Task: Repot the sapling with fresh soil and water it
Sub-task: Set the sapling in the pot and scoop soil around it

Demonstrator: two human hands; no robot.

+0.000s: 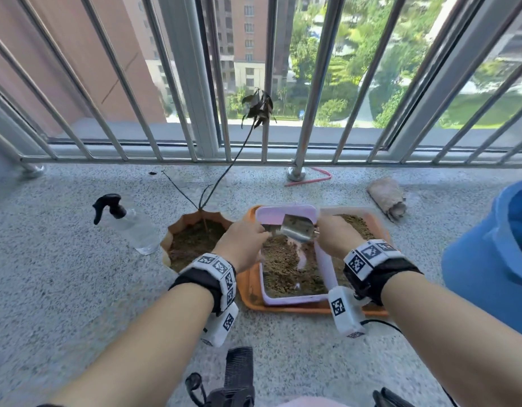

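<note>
A thin sapling (255, 113) with a few dark wilted leaves stands in a terracotta pot (177, 227) filled with brown soil. To its right a pink tub (324, 259) of loose soil sits on an orange tray (251, 292). My left hand (242, 245) grips the handle of a metal scoop (298, 229) held over the tub. My right hand (336, 236) holds the tub's right rim close beside the scoop. A clear spray bottle (130, 224) with a black trigger lies left of the pot.
A metal railing (300, 160) runs along the far edge of the speckled stone ledge. A blue container (494, 254) stands at the right. A rolled cloth (386, 196) and a pink cord (315, 179) lie behind the tray. A black comb (239, 374) lies near me.
</note>
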